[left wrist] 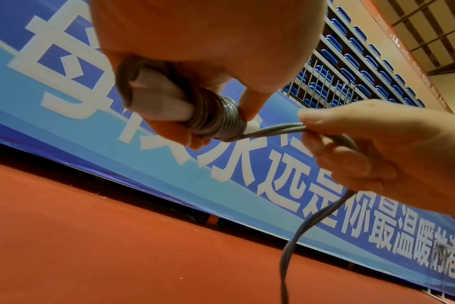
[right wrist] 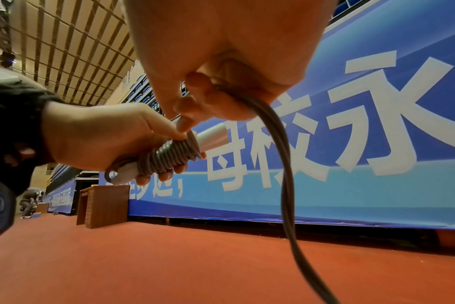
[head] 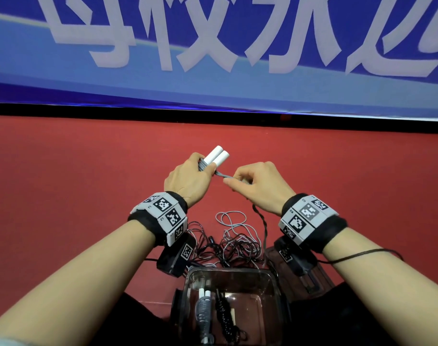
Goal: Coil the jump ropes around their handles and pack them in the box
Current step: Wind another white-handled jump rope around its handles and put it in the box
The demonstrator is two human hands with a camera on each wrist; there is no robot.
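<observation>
Blue banner (head: 213, 91) reads "母校永远"; hands coil grey rope (left wrist: 216, 117).

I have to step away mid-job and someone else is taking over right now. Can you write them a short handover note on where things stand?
Left hand: grips the two white handles held together, with grey rope coils already wound round them.
Right hand: pinches the doubled grey rope just off the coil, feeding the next turn.
Clear box, near the body: holds two coiled ropes, one grey and white, one black.
Floor beyond the box: a loose tangle of grey and black rope.
Left: finish this winding, put it in the box, then coil and pack whatever remains in the tangle.
</observation>
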